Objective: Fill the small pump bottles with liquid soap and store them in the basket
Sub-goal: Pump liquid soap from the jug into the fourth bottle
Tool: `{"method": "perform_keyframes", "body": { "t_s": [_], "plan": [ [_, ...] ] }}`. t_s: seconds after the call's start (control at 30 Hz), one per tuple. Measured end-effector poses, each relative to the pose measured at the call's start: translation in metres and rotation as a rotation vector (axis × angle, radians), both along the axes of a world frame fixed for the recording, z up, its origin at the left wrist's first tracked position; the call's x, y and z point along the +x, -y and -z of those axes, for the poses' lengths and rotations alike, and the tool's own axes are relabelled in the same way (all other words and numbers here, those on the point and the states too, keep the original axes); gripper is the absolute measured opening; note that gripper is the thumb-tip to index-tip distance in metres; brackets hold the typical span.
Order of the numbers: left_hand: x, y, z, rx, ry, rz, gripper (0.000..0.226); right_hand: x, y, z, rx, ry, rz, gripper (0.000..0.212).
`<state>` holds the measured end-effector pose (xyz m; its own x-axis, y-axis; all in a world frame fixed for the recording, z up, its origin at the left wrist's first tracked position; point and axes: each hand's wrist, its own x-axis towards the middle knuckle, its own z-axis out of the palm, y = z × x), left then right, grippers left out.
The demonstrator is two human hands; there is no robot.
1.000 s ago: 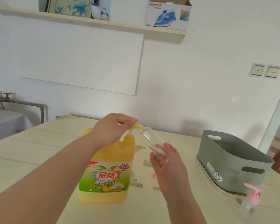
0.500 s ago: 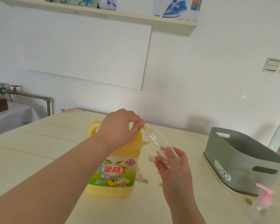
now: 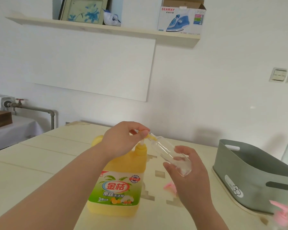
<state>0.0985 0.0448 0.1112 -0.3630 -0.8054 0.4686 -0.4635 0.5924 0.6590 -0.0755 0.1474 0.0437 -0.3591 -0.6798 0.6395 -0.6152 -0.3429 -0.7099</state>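
A large yellow liquid soap jug [image 3: 118, 185] with a green label stands on the table in front of me. My left hand [image 3: 121, 140] rests on its pump head, fingers curled over the yellow nozzle [image 3: 152, 136]. My right hand [image 3: 188, 175] holds a small clear bottle [image 3: 170, 156], uncapped and tilted, its mouth against the nozzle. A little clear liquid sits at the bottle's bottom. A pink pump cap [image 3: 170, 187] lies on the table behind my right hand. The grey basket [image 3: 249, 176] stands at the right.
Another small bottle with a pink pump [image 3: 281, 214] stands blurred at the lower right, in front of the basket. The pale wooden table [image 3: 32, 163] stretches left. A wall shelf [image 3: 106, 29] above holds a picture and an iron box.
The pump head has risen again under my left hand after being pressed down. My right hand keeps the bottle at the nozzle. The camera has tilted up.
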Motion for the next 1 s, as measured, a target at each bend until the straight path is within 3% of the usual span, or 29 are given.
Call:
{"method": "perform_keyframes", "body": {
  "t_s": [0.13,0.3,0.47,0.63,0.8,1.0],
  "plan": [
    [-0.003,-0.001,0.006,-0.067,-0.018,-0.048,0.012,-0.003,0.011,0.002,-0.095,-0.319,0.151,0.036],
    [-0.007,-0.001,0.011,-0.157,0.024,-0.106,0.011,-0.015,0.031,0.007,-0.153,-0.465,0.264,0.045],
    [-0.007,0.003,0.013,-0.2,0.102,-0.098,0.015,-0.018,0.038,0.011,-0.228,-0.459,0.283,0.044],
    [0.002,0.003,0.003,-0.016,-0.002,0.046,0.035,-0.02,0.04,0.006,-0.259,-0.436,0.268,0.042],
    [0.001,0.004,0.001,-0.009,-0.079,0.043,0.013,-0.019,0.038,0.004,-0.219,-0.473,0.26,0.042],
    [-0.002,0.006,0.009,-0.099,-0.044,-0.009,0.011,-0.023,0.038,0.002,-0.124,-0.527,0.267,0.046]
  ]
}}
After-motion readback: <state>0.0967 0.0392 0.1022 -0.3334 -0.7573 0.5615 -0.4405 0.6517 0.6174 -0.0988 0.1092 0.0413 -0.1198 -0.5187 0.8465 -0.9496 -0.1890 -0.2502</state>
